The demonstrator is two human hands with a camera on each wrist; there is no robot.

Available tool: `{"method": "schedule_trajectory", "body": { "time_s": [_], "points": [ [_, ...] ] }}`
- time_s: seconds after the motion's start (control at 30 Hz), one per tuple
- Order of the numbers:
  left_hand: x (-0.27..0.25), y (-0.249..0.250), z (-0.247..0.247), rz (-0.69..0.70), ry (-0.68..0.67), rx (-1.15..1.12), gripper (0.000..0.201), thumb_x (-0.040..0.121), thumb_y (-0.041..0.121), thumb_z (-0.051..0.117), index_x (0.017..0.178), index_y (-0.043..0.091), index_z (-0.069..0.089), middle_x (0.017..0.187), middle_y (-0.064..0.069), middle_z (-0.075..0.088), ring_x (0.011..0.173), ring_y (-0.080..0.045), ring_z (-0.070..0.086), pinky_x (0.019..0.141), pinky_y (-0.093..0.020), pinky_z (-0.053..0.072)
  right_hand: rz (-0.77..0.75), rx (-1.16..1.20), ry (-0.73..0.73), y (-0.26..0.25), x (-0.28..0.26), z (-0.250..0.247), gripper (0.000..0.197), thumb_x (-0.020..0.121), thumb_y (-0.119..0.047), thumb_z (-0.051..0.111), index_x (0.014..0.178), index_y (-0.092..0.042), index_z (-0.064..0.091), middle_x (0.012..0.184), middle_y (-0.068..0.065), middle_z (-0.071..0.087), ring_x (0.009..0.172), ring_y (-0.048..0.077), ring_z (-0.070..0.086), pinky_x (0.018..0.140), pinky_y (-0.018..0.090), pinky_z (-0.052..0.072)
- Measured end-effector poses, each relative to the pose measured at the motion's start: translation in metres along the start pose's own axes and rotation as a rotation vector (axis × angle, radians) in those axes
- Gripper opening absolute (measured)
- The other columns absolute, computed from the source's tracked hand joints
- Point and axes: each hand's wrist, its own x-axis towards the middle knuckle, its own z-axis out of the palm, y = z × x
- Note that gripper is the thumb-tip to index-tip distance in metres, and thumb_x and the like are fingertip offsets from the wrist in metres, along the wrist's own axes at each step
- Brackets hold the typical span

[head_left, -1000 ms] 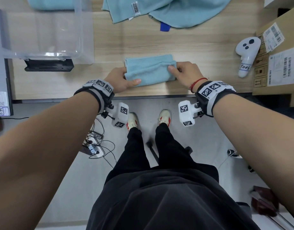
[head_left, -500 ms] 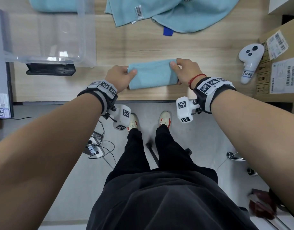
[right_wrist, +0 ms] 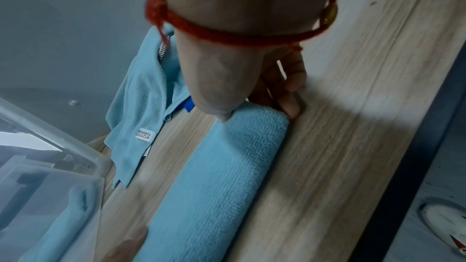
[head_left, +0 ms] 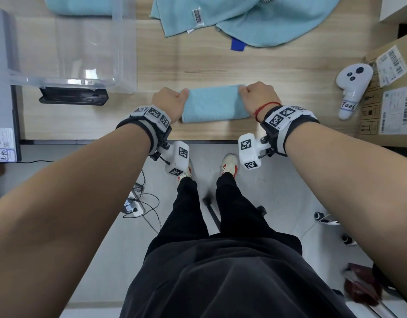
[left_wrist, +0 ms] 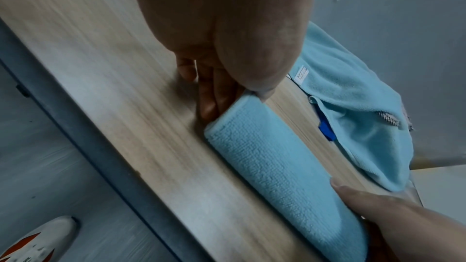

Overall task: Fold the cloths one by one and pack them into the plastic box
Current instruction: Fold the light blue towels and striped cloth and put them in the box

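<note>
A light-blue folded cloth [head_left: 214,103] lies on the wooden table [head_left: 278,72] near its front edge. My left hand [head_left: 172,101] pinches its left end [left_wrist: 234,107], thumb on top, fingers under. My right hand [head_left: 255,97] pinches the right end [right_wrist: 254,115] the same way. The clear plastic box [head_left: 67,49] stands at the far left of the table with a folded blue cloth [right_wrist: 58,224] inside. Unfolded blue cloths [head_left: 239,17] lie in a heap at the back of the table.
A white controller [head_left: 351,86] and cardboard boxes [head_left: 390,88] sit at the right. A black device [head_left: 73,98] lies by the plastic box's front wall. A grey unit [head_left: 2,88] is at the far left. Below the table edge are my legs and floor cables.
Both hands shifted from pressing the cloth's near corners to pinching its far corners. The wrinkled top of the cloth now lies smooth and flat.
</note>
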Motion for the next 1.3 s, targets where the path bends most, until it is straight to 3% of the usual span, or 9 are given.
{"method": "schedule_trajectory", "body": {
  "time_s": [0.37, 0.5, 0.63, 0.8, 0.93, 1.03, 1.1, 1.17, 1.3],
  "points": [
    [0.008, -0.008, 0.006, 0.062, 0.078, 0.059, 0.052, 0.093, 0.044, 0.051, 0.053, 0.018, 0.028, 0.050, 0.001, 0.029, 0.047, -0.017, 0.028, 0.050, -0.029, 0.025, 0.033, -0.044, 0.030, -0.002, -0.001, 0.000, 0.048, 0.096, -0.049, 0.034, 0.099, -0.014, 0.067, 0.098, 0.012, 0.062, 0.082, 0.030, 0.051, 0.070, 0.033, 0.039],
    [0.008, -0.012, 0.005, 0.069, 0.130, -0.019, 0.026, 0.086, 0.040, 0.064, 0.092, 0.017, 0.054, 0.082, 0.004, 0.056, 0.076, -0.014, 0.051, 0.070, -0.026, 0.037, 0.060, -0.035, 0.054, -0.002, -0.002, 0.001, 0.047, 0.095, -0.051, 0.036, 0.094, -0.016, 0.067, 0.097, 0.011, 0.063, 0.080, 0.031, 0.052, 0.069, 0.033, 0.040],
    [0.004, -0.010, 0.000, 0.263, 0.091, -0.045, 0.057, 0.074, 0.036, 0.079, 0.122, 0.018, 0.055, 0.104, 0.000, 0.049, 0.087, -0.011, 0.049, 0.078, -0.023, 0.037, 0.090, -0.055, 0.087, -0.005, -0.004, 0.003, 0.046, 0.095, -0.052, 0.038, 0.098, -0.016, 0.067, 0.100, 0.009, 0.065, 0.081, 0.029, 0.052, 0.069, 0.033, 0.039],
    [0.006, -0.004, 0.001, 0.281, 0.070, 0.062, 0.035, 0.080, 0.032, 0.076, 0.110, 0.016, 0.072, 0.093, 0.002, 0.065, 0.079, -0.007, 0.053, 0.075, -0.016, 0.037, 0.034, -0.003, 0.150, -0.002, -0.006, 0.005, 0.036, 0.093, -0.047, 0.042, 0.099, -0.015, 0.058, 0.106, 0.012, 0.062, 0.095, 0.034, 0.058, 0.074, 0.035, 0.043],
    [0.008, -0.004, 0.004, 0.274, 0.093, 0.028, 0.025, 0.086, 0.030, 0.069, 0.107, 0.018, 0.075, 0.089, 0.000, 0.074, 0.073, -0.005, 0.052, 0.060, -0.006, 0.033, -0.285, 0.103, 0.333, 0.001, -0.011, 0.003, 0.029, 0.089, -0.035, 0.056, 0.111, -0.016, 0.053, 0.118, 0.008, 0.049, 0.106, 0.028, 0.050, 0.083, 0.040, 0.047],
    [0.007, -0.002, 0.004, 0.284, 0.081, 0.066, 0.022, 0.089, 0.029, 0.064, 0.102, 0.018, 0.076, 0.066, 0.002, 0.061, 0.064, -0.013, 0.047, 0.057, -0.023, 0.032, -0.480, -0.036, 0.245, -0.004, -0.015, 0.004, 0.030, 0.086, -0.041, 0.061, 0.113, -0.027, 0.059, 0.125, 0.002, 0.049, 0.114, 0.024, 0.045, 0.089, 0.038, 0.042],
    [0.009, -0.005, 0.004, 0.276, 0.076, 0.109, 0.031, 0.088, 0.032, 0.062, 0.081, 0.002, 0.068, 0.065, 0.002, 0.053, 0.064, -0.016, 0.044, 0.060, -0.029, 0.033, -0.518, -0.124, 0.140, -0.005, -0.015, 0.009, 0.033, 0.085, -0.043, 0.063, 0.116, -0.031, 0.060, 0.128, -0.003, 0.048, 0.119, 0.022, 0.042, 0.092, 0.039, 0.038],
    [0.009, -0.005, 0.003, 0.262, 0.059, 0.144, 0.028, 0.088, 0.034, 0.060, 0.070, 0.020, 0.044, 0.066, 0.002, 0.050, 0.064, -0.015, 0.042, 0.060, -0.029, 0.034, -0.515, -0.131, 0.139, -0.003, -0.014, 0.015, 0.033, 0.084, -0.039, 0.065, 0.116, -0.032, 0.059, 0.126, -0.004, 0.048, 0.119, 0.022, 0.042, 0.091, 0.038, 0.036],
    [0.004, 0.006, 0.004, 0.272, 0.069, 0.188, 0.028, 0.090, 0.030, 0.054, 0.068, 0.016, 0.064, 0.067, 0.000, 0.061, 0.066, -0.017, 0.055, 0.062, -0.026, 0.042, -0.482, -0.210, 0.210, 0.002, -0.015, 0.026, 0.028, 0.090, -0.034, 0.058, 0.117, -0.029, 0.054, 0.124, 0.001, 0.046, 0.116, 0.026, 0.041, 0.090, 0.040, 0.036]
  ]
}}
